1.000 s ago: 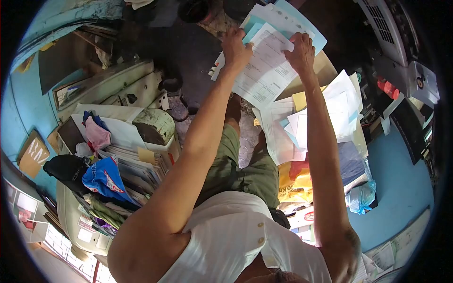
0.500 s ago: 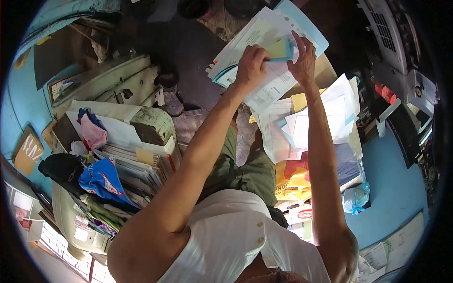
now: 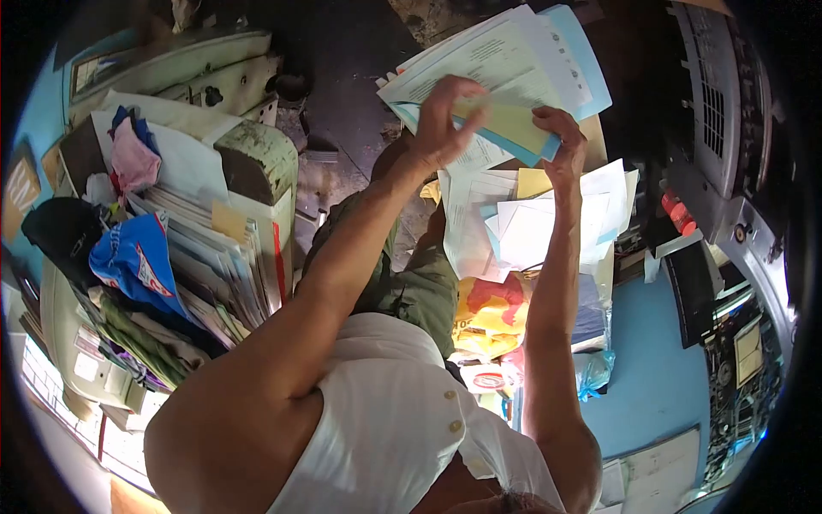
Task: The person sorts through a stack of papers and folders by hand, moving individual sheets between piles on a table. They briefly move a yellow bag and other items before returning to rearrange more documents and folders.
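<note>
My right hand (image 3: 562, 144) pinches the right end of a small sheaf of pale yellow and light blue papers (image 3: 510, 128). The sheaf lies slanted above larger printed sheets (image 3: 479, 62). Over the sheaf's left end is my left hand (image 3: 445, 120), slightly blurred, with thumb and fingers apart and no visible grip. A light blue sheet or folder (image 3: 591, 64) sticks out behind the printed pages at the right. What supports the large stack underneath is mostly hidden.
Loose white papers (image 3: 535, 231) lie closer to me, beside a yellow-and-red plastic bag (image 3: 490, 313). At left, a box of upright documents (image 3: 201, 257) stands beside a blue cloth (image 3: 137, 257) and a black cap (image 3: 60, 236). A red bottle (image 3: 678, 212) is at right.
My left hand has let go of the yellow paper and opened. My right hand, spread before, has closed on the sheaf's right end. The sheaf sits lower in view, and the camera has shifted.
</note>
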Demonstrator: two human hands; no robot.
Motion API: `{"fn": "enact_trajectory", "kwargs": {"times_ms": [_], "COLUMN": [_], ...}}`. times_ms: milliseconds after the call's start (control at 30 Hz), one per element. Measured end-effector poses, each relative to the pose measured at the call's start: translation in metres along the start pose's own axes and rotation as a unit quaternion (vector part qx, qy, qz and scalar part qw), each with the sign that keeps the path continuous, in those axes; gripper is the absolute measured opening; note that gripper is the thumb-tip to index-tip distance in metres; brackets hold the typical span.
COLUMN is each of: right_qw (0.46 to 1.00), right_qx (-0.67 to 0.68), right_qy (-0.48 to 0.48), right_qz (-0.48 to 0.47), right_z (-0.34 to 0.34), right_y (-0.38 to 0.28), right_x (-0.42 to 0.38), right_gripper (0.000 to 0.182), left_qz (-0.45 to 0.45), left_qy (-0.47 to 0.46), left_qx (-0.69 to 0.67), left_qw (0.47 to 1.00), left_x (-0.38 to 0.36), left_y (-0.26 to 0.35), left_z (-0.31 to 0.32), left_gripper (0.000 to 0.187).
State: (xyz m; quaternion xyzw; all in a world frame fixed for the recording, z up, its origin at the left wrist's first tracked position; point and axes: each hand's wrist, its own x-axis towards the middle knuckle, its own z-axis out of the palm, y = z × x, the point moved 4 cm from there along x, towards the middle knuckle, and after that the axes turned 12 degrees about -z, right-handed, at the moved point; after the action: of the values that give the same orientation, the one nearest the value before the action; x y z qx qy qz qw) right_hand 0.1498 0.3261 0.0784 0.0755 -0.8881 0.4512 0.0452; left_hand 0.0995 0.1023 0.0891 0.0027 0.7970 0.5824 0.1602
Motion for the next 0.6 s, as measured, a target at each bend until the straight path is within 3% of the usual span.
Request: {"fn": "enact_trajectory", "kwargs": {"times_ms": [67,167,267,467,600], "right_qw": [0.998,0.998,0.994,0.991,0.991], "right_qx": [0.046,0.059,0.104,0.12,0.124], "right_qy": [0.002,-0.011,-0.019,-0.025,-0.023], "right_qz": [0.035,0.024,0.023,0.057,0.055], "right_z": [-0.003,-0.01,-0.013,-0.02,-0.02], "right_y": [-0.004,-0.01,-0.013,-0.022,-0.024], "right_x": [-0.007,-0.011,-0.013,-0.02,-0.026], "right_gripper": [0.012,0.012,0.013,0.014,0.016], "left_qz": [-0.095,-0.118,-0.032,-0.096,-0.057], "left_qy": [0.079,0.123,0.099,0.084,0.095], "left_qx": [0.0,0.191,0.311,0.341,0.331], "left_qw": [0.992,0.967,0.945,0.932,0.937], "left_x": [0.007,0.028,0.033,0.028,0.018], "left_y": [-0.029,-0.066,-0.066,-0.075,-0.082], "left_z": [-0.016,-0.035,-0.037,-0.032,-0.034], "left_gripper": [0.038,0.051,0.055,0.059,0.055]}}
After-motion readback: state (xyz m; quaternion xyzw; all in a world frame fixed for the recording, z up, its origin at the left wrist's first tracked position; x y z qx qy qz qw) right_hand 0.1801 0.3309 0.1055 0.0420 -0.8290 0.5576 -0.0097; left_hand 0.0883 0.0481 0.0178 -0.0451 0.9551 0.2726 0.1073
